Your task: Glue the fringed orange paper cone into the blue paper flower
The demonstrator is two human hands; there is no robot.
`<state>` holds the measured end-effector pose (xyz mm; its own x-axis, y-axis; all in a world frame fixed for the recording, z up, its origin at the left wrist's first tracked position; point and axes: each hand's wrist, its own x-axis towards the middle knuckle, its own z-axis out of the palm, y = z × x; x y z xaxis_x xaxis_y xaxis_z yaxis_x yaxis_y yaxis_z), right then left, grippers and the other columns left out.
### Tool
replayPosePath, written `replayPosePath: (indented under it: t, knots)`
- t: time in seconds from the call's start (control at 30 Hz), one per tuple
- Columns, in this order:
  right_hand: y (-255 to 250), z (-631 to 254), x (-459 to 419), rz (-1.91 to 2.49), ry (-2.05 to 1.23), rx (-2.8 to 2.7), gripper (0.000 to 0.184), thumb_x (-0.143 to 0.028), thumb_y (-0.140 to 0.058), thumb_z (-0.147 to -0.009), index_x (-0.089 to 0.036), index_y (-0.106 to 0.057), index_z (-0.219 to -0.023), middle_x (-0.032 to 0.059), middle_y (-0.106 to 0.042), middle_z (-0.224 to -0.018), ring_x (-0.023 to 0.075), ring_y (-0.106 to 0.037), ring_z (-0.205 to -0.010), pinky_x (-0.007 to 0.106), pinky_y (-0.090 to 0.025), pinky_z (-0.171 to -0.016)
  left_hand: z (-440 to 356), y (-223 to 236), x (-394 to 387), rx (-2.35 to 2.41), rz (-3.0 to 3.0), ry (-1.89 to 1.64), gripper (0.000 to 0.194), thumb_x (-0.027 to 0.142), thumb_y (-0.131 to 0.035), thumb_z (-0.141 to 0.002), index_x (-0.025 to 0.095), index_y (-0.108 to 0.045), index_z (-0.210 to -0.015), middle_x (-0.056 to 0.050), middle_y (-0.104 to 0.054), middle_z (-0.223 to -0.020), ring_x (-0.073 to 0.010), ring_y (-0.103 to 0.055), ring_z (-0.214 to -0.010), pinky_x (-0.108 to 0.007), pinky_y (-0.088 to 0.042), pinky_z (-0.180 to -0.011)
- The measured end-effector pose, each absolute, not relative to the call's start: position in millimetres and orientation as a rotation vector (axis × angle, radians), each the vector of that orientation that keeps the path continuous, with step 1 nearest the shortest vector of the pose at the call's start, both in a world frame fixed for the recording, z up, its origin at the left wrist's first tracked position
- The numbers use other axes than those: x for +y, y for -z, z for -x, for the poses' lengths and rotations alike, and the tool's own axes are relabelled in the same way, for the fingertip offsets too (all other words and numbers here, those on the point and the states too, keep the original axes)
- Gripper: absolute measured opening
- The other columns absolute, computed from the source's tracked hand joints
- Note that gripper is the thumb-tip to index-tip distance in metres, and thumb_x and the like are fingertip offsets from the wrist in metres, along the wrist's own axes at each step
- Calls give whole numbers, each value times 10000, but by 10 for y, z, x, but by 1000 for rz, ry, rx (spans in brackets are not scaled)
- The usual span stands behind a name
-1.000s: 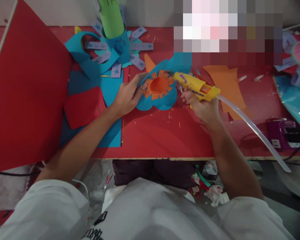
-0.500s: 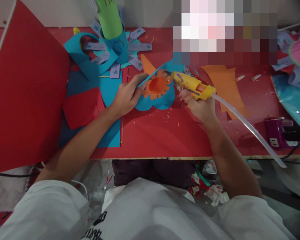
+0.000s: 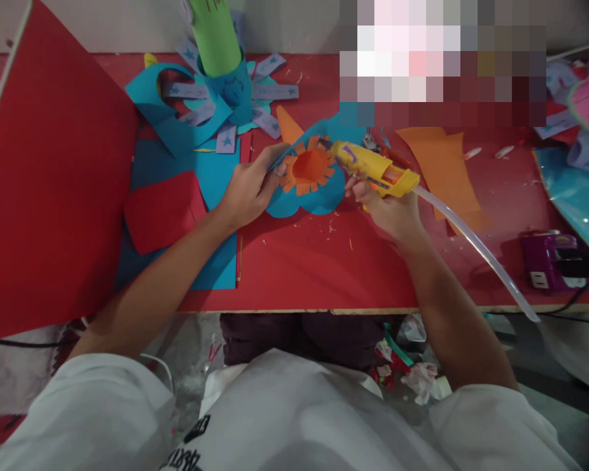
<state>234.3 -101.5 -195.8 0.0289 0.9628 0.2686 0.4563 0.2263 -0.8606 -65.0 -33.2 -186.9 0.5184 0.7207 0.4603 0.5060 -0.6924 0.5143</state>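
Note:
My left hand is closed on the left edge of a blue paper flower with scalloped edges. At the flower's middle sits an orange paper ring with cut tabs folded outward. My right hand grips a yellow glue gun, a long clear glue stick trailing from its rear. The gun's nozzle is over the upper right tabs of the ring; I cannot tell whether it touches them. Behind the flower lies a pointed orange paper piece.
At the back left stands a green tube in a blue paper base with lilac strips. A red paper piece lies on blue sheets. Orange paper and a purple power box are right. A red board rises at left.
My right hand has shifted the glue gun slightly left, its nozzle now over the ring's tabs. The glue stick's tail has swung left too. My left hand stays in place.

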Motion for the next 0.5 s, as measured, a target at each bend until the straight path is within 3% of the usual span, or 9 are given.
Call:
replayPosePath:
  t: [0.17,0.3,0.5]
  knots:
    - [1908,-2286,-1048,1330,-771,-1475,624,-929,-733,-859,-306,-713,-855,65,-818,-921,289,-830,-894,492,-734,-818,630,1856,-329,1027,-2407,-1022,604,661,-308,-1193,223,-682,-1371,-52,-773,-839,-240,-758,-667,-346,-527,-640]
    - [1860,-2281,-1049,1336,-800,-1509,606,-929,-711,-874,-327,-681,-817,58,-803,-868,272,-812,-842,443,-720,-714,623,1846,-328,992,-2391,-1053,578,659,-332,-1198,216,-675,-1340,-40,-764,-816,-207,-728,-638,-322,-492,-614]
    - [1861,-2279,-1050,1316,-785,-1485,607,-907,-728,-878,-307,-678,-797,50,-755,-787,255,-770,-762,458,-701,-714,634,1884,-306,1028,-2403,-1006,602,676,-322,-1182,222,-666,-1377,-52,-772,-841,-226,-740,-668,-334,-510,-647]
